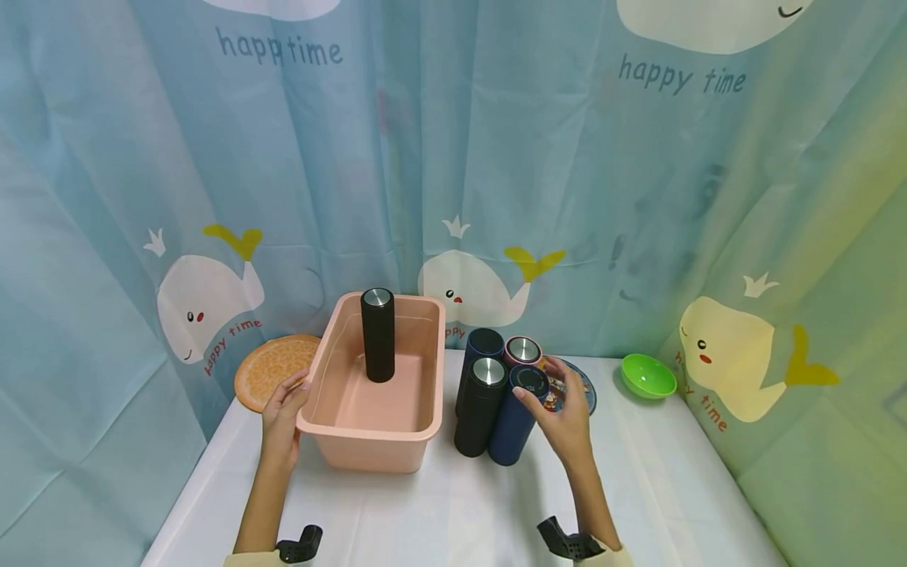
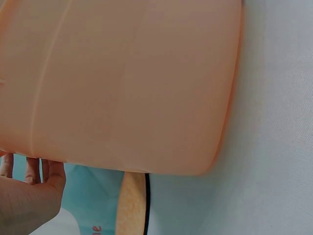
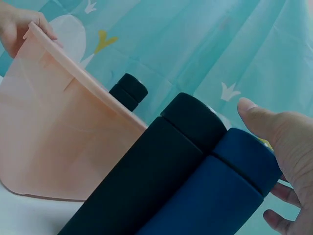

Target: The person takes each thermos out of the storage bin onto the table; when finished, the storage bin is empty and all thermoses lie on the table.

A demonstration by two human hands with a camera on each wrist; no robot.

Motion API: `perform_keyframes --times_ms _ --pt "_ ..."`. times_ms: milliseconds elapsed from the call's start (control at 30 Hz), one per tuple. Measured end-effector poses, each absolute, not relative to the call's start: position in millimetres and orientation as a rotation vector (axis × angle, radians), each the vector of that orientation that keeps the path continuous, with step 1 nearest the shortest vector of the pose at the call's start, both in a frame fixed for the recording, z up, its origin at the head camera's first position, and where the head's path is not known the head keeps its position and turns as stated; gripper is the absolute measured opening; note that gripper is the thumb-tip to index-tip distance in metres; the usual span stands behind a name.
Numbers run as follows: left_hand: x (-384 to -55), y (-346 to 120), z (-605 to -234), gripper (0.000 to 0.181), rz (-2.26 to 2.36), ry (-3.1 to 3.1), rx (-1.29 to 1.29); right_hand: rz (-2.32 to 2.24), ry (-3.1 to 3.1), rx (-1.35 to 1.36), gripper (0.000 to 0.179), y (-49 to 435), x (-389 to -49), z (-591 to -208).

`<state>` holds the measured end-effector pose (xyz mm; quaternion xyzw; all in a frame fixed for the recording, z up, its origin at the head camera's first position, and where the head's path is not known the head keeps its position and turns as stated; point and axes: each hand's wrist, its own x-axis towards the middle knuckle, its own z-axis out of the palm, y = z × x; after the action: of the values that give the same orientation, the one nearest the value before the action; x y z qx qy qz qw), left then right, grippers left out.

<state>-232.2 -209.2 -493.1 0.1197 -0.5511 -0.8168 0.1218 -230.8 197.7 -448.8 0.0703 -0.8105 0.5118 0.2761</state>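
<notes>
On the left, a pink plastic basin (image 1: 368,435) stands on the table with a black thermos (image 1: 379,339) upright inside. My left hand (image 1: 282,413) grips its left rim, fingers over the edge; the left wrist view shows the basin's side wall (image 2: 127,88). Right of the basin, several thermoses stand close together: a black one with a silver lid top (image 1: 480,413), a dark blue one in front (image 1: 512,425), another dark blue one (image 1: 485,340) and a pink-rimmed one (image 1: 523,350) behind. My right hand (image 1: 570,413) is spread around the front blue thermos's lid, thumb and fingers apart (image 3: 296,142).
A round orange patterned mat (image 1: 265,370) lies partly behind the basin's left side. Behind my right hand is a round blue patterned plate (image 1: 588,394). A green bowl (image 1: 648,376) sits at the back right, near the whale-print curtain (image 1: 567,157).
</notes>
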Motion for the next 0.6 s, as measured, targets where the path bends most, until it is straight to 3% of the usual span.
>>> perform_keyframes --times_ms 600 --pt "-231.5 -207.7 -492.0 0.040 -2.390 -1.603 0.369 1.328 -2.103 0.315 0.073 187.5 -240.5 -422.6"
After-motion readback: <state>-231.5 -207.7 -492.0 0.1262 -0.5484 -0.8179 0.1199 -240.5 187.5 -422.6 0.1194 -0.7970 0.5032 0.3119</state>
